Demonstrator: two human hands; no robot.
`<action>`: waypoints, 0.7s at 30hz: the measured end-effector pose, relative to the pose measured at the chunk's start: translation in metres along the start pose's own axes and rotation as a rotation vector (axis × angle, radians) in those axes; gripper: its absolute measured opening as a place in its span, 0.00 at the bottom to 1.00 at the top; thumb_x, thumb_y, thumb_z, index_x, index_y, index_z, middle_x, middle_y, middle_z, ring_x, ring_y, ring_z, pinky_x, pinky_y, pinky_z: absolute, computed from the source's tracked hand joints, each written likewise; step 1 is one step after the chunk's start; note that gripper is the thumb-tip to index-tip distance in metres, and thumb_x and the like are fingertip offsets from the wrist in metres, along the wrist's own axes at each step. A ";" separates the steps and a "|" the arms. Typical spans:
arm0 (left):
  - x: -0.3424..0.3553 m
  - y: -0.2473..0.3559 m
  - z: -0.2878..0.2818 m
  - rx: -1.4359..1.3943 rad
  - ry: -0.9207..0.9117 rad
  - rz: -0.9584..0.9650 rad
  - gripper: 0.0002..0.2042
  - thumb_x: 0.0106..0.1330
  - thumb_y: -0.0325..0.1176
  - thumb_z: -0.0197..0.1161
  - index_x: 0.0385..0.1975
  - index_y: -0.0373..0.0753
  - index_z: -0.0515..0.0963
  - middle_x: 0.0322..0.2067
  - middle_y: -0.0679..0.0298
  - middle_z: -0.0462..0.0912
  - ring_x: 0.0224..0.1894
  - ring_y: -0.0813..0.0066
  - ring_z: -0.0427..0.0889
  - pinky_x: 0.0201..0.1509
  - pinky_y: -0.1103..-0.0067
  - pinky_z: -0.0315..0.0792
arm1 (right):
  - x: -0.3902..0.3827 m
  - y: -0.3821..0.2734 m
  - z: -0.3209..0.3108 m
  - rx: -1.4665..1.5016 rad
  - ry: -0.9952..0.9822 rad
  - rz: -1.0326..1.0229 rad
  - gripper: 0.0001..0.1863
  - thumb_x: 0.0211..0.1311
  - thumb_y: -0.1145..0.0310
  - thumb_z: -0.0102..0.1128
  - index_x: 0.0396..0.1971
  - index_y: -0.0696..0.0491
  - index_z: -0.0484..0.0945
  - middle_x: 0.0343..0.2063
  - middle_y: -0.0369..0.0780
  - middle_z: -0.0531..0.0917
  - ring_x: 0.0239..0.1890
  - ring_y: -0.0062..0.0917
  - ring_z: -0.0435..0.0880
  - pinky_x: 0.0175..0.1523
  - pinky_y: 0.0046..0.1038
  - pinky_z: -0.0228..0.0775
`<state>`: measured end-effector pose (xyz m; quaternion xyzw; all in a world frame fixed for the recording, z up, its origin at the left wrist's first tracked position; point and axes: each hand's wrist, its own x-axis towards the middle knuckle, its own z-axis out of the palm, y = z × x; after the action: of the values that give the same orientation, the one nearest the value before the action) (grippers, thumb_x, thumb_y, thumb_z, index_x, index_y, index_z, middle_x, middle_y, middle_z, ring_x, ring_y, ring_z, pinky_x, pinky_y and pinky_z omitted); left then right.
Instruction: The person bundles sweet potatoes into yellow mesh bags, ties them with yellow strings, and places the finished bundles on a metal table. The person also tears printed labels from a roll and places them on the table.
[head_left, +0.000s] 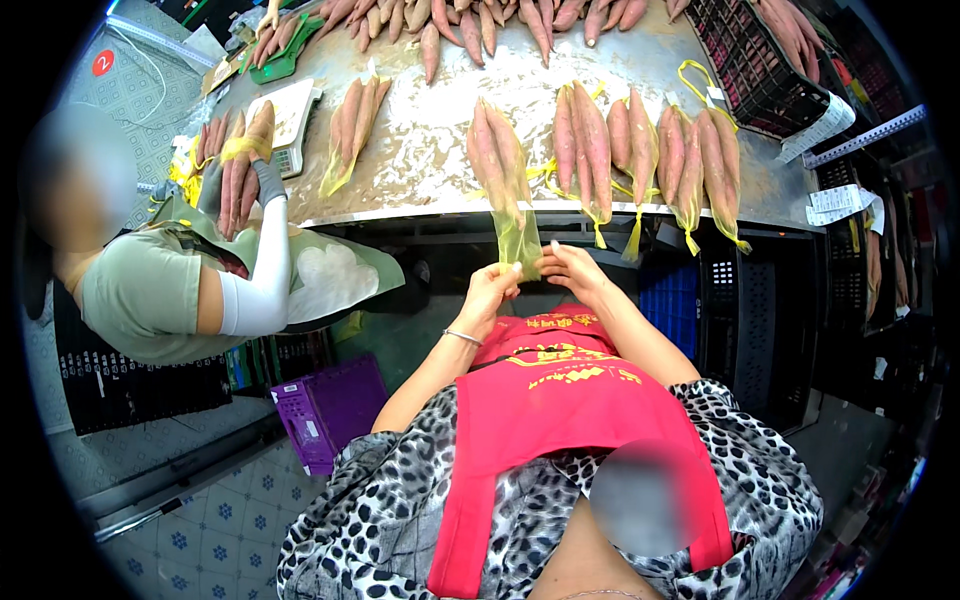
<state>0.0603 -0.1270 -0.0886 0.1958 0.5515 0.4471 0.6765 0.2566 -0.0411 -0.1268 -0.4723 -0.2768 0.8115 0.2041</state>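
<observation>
Both my hands are at the open end of a yellow mesh bag (516,245) that hangs over the table's front edge. Sweet potatoes (497,150) fill its far part, which lies on the tabletop. My left hand (490,295) pinches the mesh on the left side, thumb against fingers. On the right side my right hand (568,265) has its fingers closed on the mesh edge. To the right lie several filled mesh bags (582,150) in a row, their yellow ends hanging over the edge. Another filled bag (355,130) lies to the left.
A co-worker (150,290) at the left holds sweet potatoes beside a white scale (290,120). Loose sweet potatoes (480,30) are heaped along the far side of the table (420,180). A black crate (750,65) stands at the back right. A purple crate (325,410) sits on the floor.
</observation>
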 end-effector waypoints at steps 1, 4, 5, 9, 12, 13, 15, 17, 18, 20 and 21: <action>-0.003 0.002 0.000 0.083 -0.038 -0.014 0.11 0.71 0.39 0.62 0.30 0.38 0.79 0.20 0.74 0.74 0.22 0.86 0.70 0.32 0.85 0.67 | -0.002 -0.013 0.011 0.060 -0.028 0.066 0.20 0.69 0.50 0.59 0.47 0.53 0.79 0.36 0.36 0.85 0.40 0.21 0.81 0.46 0.25 0.71; -0.008 0.002 -0.016 0.237 -0.136 -0.055 0.15 0.72 0.44 0.60 0.28 0.39 0.79 0.21 0.72 0.75 0.24 0.84 0.72 0.35 0.83 0.70 | 0.014 -0.007 0.013 0.049 -0.067 0.070 0.14 0.67 0.54 0.63 0.37 0.50 0.80 0.33 0.34 0.85 0.35 0.19 0.81 0.41 0.23 0.71; -0.009 0.002 -0.024 0.271 -0.165 -0.068 0.17 0.73 0.46 0.59 0.28 0.39 0.79 0.21 0.72 0.75 0.25 0.84 0.73 0.36 0.83 0.71 | 0.013 -0.004 0.008 -0.031 -0.044 0.084 0.13 0.66 0.55 0.64 0.34 0.50 0.80 0.33 0.34 0.85 0.34 0.18 0.81 0.39 0.23 0.70; -0.002 0.006 -0.046 -0.074 0.059 -0.179 0.24 0.75 0.57 0.48 0.41 0.40 0.79 0.32 0.69 0.81 0.34 0.78 0.80 0.46 0.77 0.76 | 0.000 0.013 -0.042 -0.564 0.041 0.025 0.11 0.63 0.59 0.67 0.29 0.52 0.80 0.26 0.37 0.86 0.27 0.19 0.81 0.33 0.26 0.71; 0.016 -0.006 -0.048 -0.105 0.120 -0.087 0.21 0.75 0.53 0.52 0.49 0.39 0.76 0.38 0.66 0.82 0.38 0.77 0.80 0.49 0.74 0.77 | -0.001 0.008 -0.055 -1.132 0.230 -0.070 0.13 0.63 0.61 0.65 0.28 0.57 0.85 0.22 0.35 0.85 0.23 0.22 0.81 0.32 0.27 0.73; 0.026 -0.006 -0.042 -0.106 0.128 -0.052 0.21 0.75 0.52 0.53 0.49 0.39 0.75 0.39 0.65 0.81 0.38 0.77 0.80 0.49 0.74 0.77 | 0.019 0.019 -0.067 -0.931 0.286 -0.237 0.16 0.63 0.57 0.66 0.35 0.57 0.84 0.27 0.36 0.86 0.30 0.22 0.83 0.39 0.27 0.73; 0.043 -0.015 -0.043 -0.109 0.221 0.003 0.20 0.74 0.50 0.55 0.50 0.38 0.74 0.43 0.63 0.80 0.43 0.76 0.78 0.51 0.73 0.75 | 0.018 -0.016 -0.018 -0.431 0.126 -0.246 0.25 0.63 0.52 0.66 0.48 0.57 0.78 0.39 0.38 0.84 0.43 0.19 0.81 0.48 0.26 0.71; 0.060 -0.012 -0.035 -0.088 0.299 0.048 0.20 0.74 0.50 0.55 0.50 0.38 0.74 0.43 0.63 0.80 0.45 0.75 0.77 0.53 0.72 0.74 | 0.022 -0.043 0.018 -0.324 0.049 -0.017 0.34 0.62 0.47 0.66 0.59 0.57 0.69 0.50 0.39 0.79 0.53 0.19 0.75 0.54 0.26 0.68; 0.066 -0.008 -0.031 -0.055 0.302 0.032 0.23 0.75 0.53 0.51 0.53 0.38 0.74 0.48 0.61 0.80 0.49 0.74 0.76 0.56 0.71 0.71 | 0.029 -0.038 0.031 -0.312 0.004 -0.022 0.35 0.62 0.49 0.67 0.60 0.56 0.68 0.52 0.39 0.78 0.53 0.20 0.75 0.54 0.26 0.68; 0.067 0.015 -0.022 -0.041 0.123 -0.009 0.27 0.75 0.57 0.48 0.56 0.39 0.74 0.51 0.61 0.79 0.51 0.74 0.76 0.57 0.70 0.70 | 0.051 -0.022 0.040 -0.278 -0.148 -0.098 0.32 0.62 0.55 0.69 0.60 0.54 0.68 0.51 0.38 0.79 0.52 0.22 0.77 0.54 0.28 0.70; 0.069 0.026 -0.018 -0.033 0.033 -0.031 0.29 0.75 0.59 0.46 0.58 0.39 0.74 0.53 0.60 0.79 0.52 0.73 0.76 0.58 0.70 0.69 | 0.062 -0.013 0.042 -0.147 -0.267 -0.124 0.21 0.65 0.65 0.65 0.54 0.54 0.72 0.40 0.38 0.81 0.42 0.25 0.80 0.48 0.31 0.73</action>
<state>0.0333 -0.0610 -0.1141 0.1686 0.5581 0.4488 0.6772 0.1914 -0.0052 -0.1423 -0.3561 -0.3886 0.8305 0.1803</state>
